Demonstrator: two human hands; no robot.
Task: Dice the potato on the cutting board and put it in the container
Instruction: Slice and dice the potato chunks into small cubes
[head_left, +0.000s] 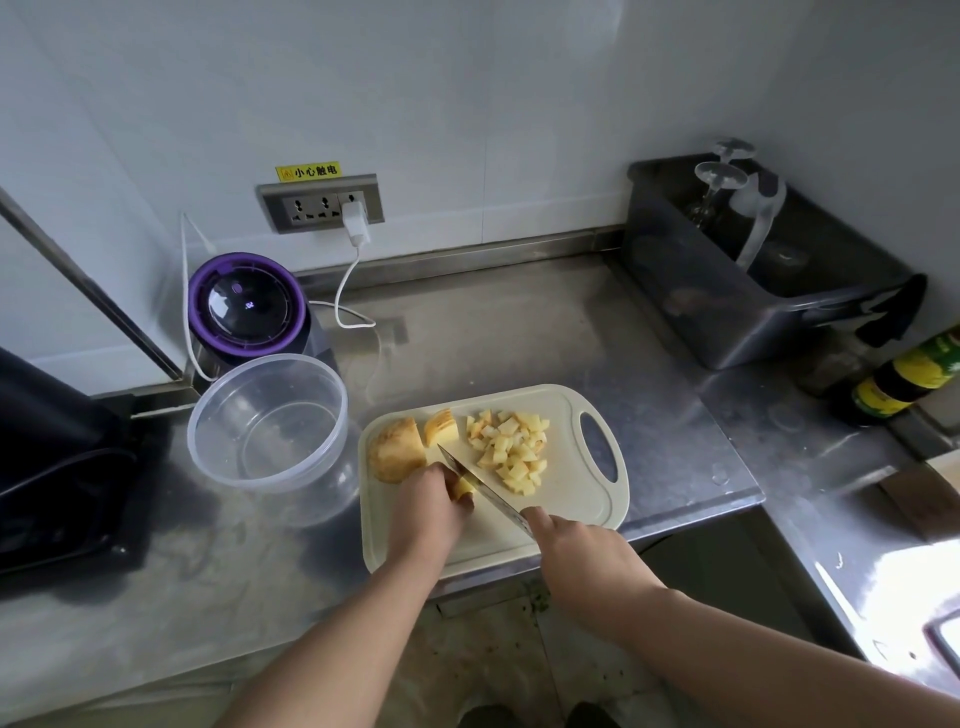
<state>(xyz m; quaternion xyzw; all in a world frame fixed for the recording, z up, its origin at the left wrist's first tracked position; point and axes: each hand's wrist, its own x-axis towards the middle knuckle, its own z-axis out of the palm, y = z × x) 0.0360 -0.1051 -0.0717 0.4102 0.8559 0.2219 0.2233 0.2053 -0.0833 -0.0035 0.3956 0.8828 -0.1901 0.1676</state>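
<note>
Your left hand (434, 501) clamps a pale yellow potato strip (462, 487) to the beige plastic cutting board (571, 499) at the front edge of the stainless steel counter (519, 322). Your right hand (574, 545) grips the steel kitchen knife (483, 488), its blade angled across the board just beside those curled fingers. Tuck the fingertips back, guide the blade's flat along the knuckles, and cut straight down in even steps, so the new cubes match the heap of diced potato (511, 449) lying toward the board's handle end. A large skin-on potato chunk (396, 451) and a smaller wedge (441, 426) lie at the board's far left corner. The clear round plastic container (270, 357) stands just off the board's left edge, with no potato visible inside.
</note>
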